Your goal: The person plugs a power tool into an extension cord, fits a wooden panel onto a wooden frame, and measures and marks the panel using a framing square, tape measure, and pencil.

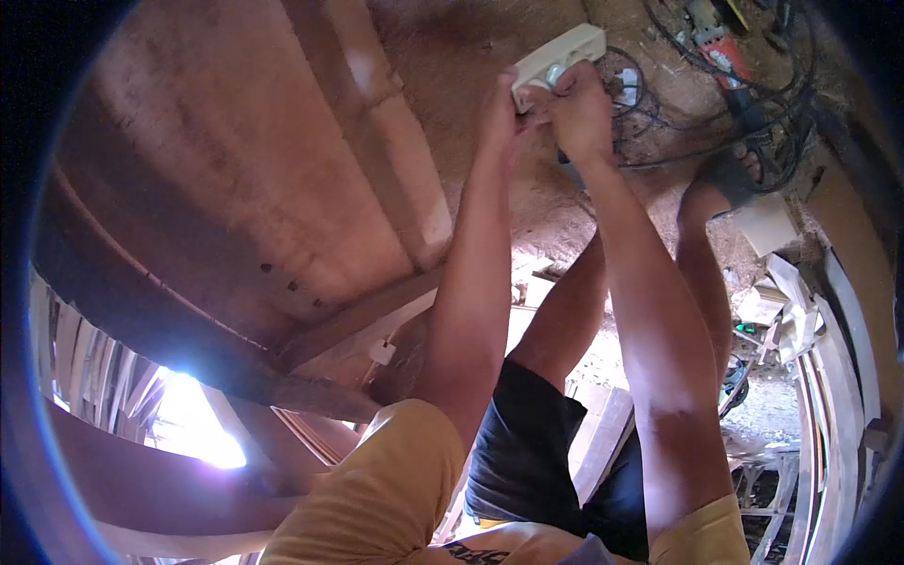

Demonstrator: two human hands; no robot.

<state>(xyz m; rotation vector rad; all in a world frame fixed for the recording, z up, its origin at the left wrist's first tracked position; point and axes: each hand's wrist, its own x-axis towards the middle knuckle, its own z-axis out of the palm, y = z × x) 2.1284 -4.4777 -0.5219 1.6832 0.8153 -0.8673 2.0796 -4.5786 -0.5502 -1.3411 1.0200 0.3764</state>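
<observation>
A cream power strip (pixel 574 47) is tilted in front of me at the top of the head view. My left hand (pixel 513 108) is closed around its near left end. My right hand (pixel 582 108) is closed against the strip's face, its fingers pinching at a small pale rounded piece (pixel 555 72) that looks like a plug. The fingers hide part of that piece, so I cannot tell whether it sits in a socket. Just right of my right hand, a white plug-like block (pixel 628 87) lies among dark cables.
An orange and grey angle grinder (pixel 723 58) lies at the upper right amid tangled black cables (pixel 796 85). My foot (pixel 739 174) rests below it. A large curved wooden wall (pixel 235 160) fills the left. Wood scraps (pixel 791 292) and long planks (pixel 829 424) stand at the right.
</observation>
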